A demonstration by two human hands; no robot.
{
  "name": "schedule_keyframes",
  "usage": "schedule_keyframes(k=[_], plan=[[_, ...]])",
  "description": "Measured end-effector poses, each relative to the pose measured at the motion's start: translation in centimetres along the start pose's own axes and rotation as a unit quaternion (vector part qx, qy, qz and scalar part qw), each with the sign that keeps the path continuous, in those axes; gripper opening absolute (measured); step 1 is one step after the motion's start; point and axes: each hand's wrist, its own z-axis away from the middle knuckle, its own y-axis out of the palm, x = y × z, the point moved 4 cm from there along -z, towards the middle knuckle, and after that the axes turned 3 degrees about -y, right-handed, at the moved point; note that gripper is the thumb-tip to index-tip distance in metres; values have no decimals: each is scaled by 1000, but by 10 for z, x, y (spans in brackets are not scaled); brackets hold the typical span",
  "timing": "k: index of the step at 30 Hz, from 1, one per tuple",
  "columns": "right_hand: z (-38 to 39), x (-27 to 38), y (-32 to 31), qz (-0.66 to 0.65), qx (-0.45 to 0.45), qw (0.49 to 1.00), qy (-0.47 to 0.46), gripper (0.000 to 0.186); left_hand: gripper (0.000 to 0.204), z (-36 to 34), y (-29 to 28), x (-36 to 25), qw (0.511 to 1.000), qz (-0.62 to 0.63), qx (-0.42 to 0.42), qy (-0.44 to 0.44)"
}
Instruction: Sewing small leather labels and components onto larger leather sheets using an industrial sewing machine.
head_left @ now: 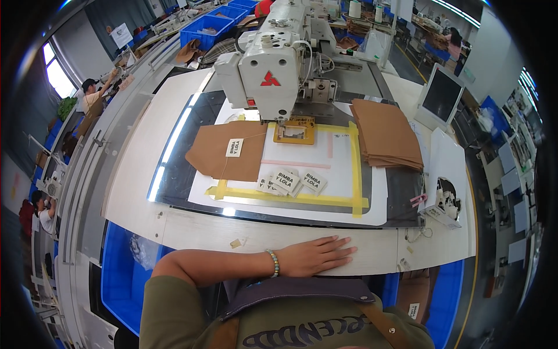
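My left hand (317, 256) lies flat on the front edge of the pale table, fingers stretched out to the right, holding nothing. My right hand is out of view. Beyond the left hand, several white printed labels (286, 181) lie in a loose pile on a white sheet framed with yellow tape. To their left is a brown fabric piece (203, 152) with one white label (234, 147) and a thread across it. Above the sheet stands the head of a white industrial sewing machine (264, 75), with a yellow clamp frame (294, 132) under its needle area.
A stack of brown fabric pieces (388, 135) lies at the right. Beside it stand an open white box (444, 192) and a small screen (443, 93). Blue bins (125, 273) sit below the table edge. Other people work at the far left and far right.
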Motion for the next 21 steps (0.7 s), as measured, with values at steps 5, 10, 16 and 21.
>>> schedule_keyframes(k=[5, 10, 16, 21], plan=[[20, 4, 2, 7, 6, 1000, 13, 49, 72, 2, -16, -4, 995, 103, -8, -13], [38, 12, -7, 16, 38, 999, 27, 48, 47, 75, -27, -23, 830, 493, -162, -207], [88, 61, -47, 82, 177, 981, 20, 46, 14, 282, 100, -127, 556, 91, -561, -607], [104, 150, -129, 176, 403, 889, -125, 45, 17, 390, 301, -136, 274, 371, -411, -786]])
